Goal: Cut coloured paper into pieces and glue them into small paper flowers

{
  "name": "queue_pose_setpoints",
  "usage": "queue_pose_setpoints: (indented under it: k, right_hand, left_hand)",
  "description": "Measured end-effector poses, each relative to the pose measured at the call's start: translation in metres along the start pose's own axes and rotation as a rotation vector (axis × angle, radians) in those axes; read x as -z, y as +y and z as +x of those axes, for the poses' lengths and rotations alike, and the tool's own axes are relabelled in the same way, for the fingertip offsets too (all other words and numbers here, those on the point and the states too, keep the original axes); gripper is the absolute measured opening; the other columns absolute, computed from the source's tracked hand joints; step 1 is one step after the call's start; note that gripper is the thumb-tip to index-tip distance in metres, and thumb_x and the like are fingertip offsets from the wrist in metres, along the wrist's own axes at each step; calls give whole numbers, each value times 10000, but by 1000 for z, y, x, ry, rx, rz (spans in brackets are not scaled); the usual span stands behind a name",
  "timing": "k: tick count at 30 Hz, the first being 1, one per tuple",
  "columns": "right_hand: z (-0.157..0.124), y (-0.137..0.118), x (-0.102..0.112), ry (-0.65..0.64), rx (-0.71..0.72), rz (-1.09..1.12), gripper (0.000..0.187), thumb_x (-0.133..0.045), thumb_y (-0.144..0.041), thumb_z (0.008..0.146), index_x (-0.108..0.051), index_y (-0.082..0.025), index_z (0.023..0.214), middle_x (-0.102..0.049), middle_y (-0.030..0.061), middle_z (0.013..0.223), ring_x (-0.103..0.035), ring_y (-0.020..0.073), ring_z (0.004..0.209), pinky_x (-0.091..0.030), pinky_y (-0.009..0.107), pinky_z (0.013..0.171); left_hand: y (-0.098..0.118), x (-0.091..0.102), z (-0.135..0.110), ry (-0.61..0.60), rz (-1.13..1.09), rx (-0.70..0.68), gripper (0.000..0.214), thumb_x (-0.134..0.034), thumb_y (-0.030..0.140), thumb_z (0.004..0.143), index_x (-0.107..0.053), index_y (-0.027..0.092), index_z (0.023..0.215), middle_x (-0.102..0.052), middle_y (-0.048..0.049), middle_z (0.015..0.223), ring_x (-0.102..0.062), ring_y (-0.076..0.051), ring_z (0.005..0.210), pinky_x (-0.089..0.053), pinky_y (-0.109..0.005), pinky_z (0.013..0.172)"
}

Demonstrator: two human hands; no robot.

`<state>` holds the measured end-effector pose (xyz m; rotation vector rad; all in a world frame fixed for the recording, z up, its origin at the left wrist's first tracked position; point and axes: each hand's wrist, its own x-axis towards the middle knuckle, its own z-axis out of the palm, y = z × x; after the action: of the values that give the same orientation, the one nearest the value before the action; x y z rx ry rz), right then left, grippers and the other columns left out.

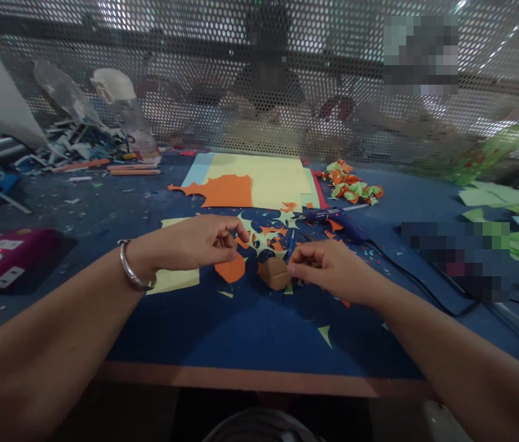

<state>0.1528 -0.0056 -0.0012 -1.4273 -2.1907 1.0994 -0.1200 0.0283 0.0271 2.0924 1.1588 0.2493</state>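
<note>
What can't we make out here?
Head view, all:
Orange cutout: upper part hidden by the left hand.
Right hand: curled fingers hide whether its grip holds the brown piece.
Purple box: cut off by left edge.
Dark item at right: pixelated.
Bottle markings: too small.

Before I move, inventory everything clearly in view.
Table: one, blue, foreground
Screen: one, grey, behind
Paper stack: one, mostly yellow, centre
Notched sheet: one, orange, on stack
Small sheet: one, yellow, left
Cut piece: one, orange, centre
Small piece: one, brown, centre
Scraps: many, green, orange, centre
Slim tool: one, blue, centre
Corded tool: one, dark, right
Paper cluster: one, green, orange, back
Loose papers: several, mostly green, right
Lidded bottle: one, clear, left
Second bottle: one, green, right
Heap: one, white, blue, left
Sticks: several, orange, back left
Power strip: one, magenta, left
Bracelet: one, silver, left wrist
Left hand: one, bare, centre
Right hand: one, bare, centre
</note>
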Motion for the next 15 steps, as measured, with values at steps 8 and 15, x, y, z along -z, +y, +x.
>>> queue_pose_setpoints:
  k: [8, 15]
  right_hand:
    - [-2, 1, -3, -96, 68, -94, 264, -597, -377, 899, -668, -170, 751, -556, -22, 611, -441, 98, 539, -315, 235, 508]
    - [-6, -1, -1, 216, 148, -38, 299, -580, -406, 931, -639, -166, 763, -529, -28, 612, -406, 82, 504, -308, 233, 477]
  left_hand:
    - [-21, -1, 8, 204, 394, 16, 322, -640, 479, 824, -702, 208, 985, -692, -109, 1014, -622, -264, 890, -410, -326, 692]
    - [-8, 5, 6, 132, 236, 143, 224, -670, 397, 819, -605, 199, 903, -706, -64, 880, -651, -212, 758, -439, -309, 625]
